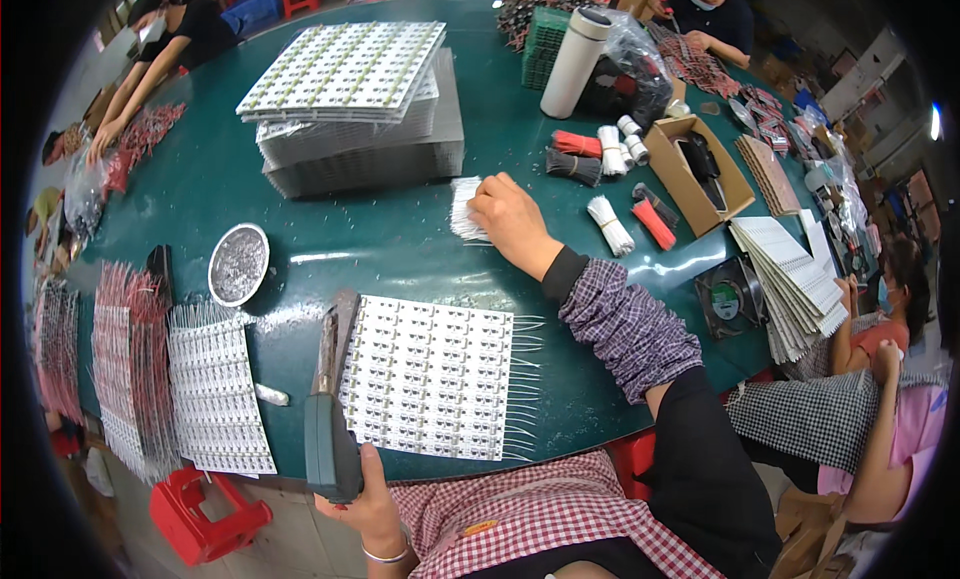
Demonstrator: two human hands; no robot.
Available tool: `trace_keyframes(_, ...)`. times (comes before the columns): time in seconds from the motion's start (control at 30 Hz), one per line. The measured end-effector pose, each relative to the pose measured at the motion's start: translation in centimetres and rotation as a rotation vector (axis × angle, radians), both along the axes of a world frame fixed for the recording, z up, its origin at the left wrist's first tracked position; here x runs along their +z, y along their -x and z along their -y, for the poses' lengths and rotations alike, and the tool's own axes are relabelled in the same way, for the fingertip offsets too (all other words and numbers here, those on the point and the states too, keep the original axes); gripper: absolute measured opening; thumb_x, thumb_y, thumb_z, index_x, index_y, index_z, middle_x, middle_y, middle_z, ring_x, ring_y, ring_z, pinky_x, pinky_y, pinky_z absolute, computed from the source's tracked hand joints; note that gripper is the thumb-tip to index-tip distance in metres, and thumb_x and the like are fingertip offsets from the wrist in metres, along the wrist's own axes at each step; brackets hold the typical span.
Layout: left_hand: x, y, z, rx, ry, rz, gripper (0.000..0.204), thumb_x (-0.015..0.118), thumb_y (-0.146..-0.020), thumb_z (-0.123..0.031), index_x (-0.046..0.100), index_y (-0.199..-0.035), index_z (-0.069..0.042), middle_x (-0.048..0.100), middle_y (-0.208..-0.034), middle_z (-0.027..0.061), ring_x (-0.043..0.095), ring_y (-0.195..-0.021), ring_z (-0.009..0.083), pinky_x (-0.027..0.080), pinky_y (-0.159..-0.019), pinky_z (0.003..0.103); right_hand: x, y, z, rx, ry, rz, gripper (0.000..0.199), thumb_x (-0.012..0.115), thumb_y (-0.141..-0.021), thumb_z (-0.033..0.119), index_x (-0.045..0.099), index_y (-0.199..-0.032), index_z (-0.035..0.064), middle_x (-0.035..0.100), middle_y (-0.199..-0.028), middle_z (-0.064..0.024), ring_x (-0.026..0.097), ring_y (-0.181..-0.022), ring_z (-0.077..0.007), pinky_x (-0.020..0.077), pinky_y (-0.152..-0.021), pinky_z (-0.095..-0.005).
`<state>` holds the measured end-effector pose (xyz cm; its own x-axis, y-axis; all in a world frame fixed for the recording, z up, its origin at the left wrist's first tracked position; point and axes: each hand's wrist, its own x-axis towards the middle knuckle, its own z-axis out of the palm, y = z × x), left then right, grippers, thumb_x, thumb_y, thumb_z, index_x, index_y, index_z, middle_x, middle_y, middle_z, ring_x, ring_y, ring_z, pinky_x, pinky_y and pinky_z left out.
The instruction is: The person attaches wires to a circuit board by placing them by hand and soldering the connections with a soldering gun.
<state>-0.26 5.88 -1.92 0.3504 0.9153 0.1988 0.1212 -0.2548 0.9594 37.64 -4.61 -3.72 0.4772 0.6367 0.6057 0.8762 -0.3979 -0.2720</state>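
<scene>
- On the green table [400, 241], biggest item first: tall stack of white panel boards [352, 99] far centre-left, top sheets skewed off the grey pile under them.
- Near centre: white circuit panel [430, 376] lies flat in front of me, thin white wires sticking out of its right edge.
- Near left: more panels with leads [212, 389] laid side by side, red-wired ones further left at the table edge.
- Right side: fanned stack of white sheets [790, 274]; open cardboard box [697, 171] just far of it, dark items inside.
- Far right of centre: white cylinder bottle [575, 62] upright beside a green crate stack [543, 45].
- My left hand [372, 499] at the near edge, closed around the grip of a dark soldering tool [330, 419]; tool runs up along the left edge of the circuit panel, tip pointing far.
- My right hand [512, 219] reached out to mid-table, fingers curled down onto a bundle of white wires [464, 209]; bundle is pinched at its right side, rest lies on the table. Plaid sleeve over the forearm.
- Round metal dish [238, 264] of grey bits, left of centre, well apart from both hands.
- Between box and my right hand: small wire bundles, white [610, 225], red [653, 223], dark [573, 166].
- Other people's hands at far left, far right and right edges, none near mine.
</scene>
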Motion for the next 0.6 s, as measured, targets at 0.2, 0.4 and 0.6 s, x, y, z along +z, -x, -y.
trace_keyframes(0.2,0.8,-1.6,-0.5,-0.045,-0.022,-0.092,0.036,0.079,-0.078,0.002,0.059,-0.107,0.006,0.069,-0.095,0.0121,0.061,-0.066,0.0126,0.048,-0.057,0.024,-0.5,-0.7,-0.2,-0.027,0.118,0.057,0.009,0.072,-0.073,0.01,0.065,-0.074,0.0041,0.059,-0.085,-0.0085,0.057,-0.087,-0.0267,0.0513,-0.076,-0.0369)
trace_keyframes(0.4,2.2,-3.2,-0.3,-0.112,-0.058,-0.08,0.048,0.074,-0.076,0.006,0.06,-0.121,0.008,0.07,-0.11,0.0144,0.061,-0.07,0.0128,0.049,-0.058,0.023,-0.4,-0.5,-0.7,0.0,0.079,0.058,0.005,0.068,-0.075,0.008,0.063,-0.074,0.0056,0.06,-0.077,-0.0074,0.059,-0.08,-0.0259,0.0509,-0.07,-0.037)
trace_keyframes(0.6,2.4,-3.9,0.1,-0.182,-0.062,-0.09,0.05,0.071,-0.074,0.009,0.059,-0.122,0.009,0.068,-0.109,0.016,0.063,-0.076,0.0148,0.049,-0.057,0.023,-0.8,-0.2,-0.2,-0.031,0.064,0.167,0.005,0.063,-0.075,0.003,0.062,-0.075,0.0083,0.057,-0.076,-0.0048,0.057,-0.079,-0.0232,0.0466,-0.073,-0.0351)
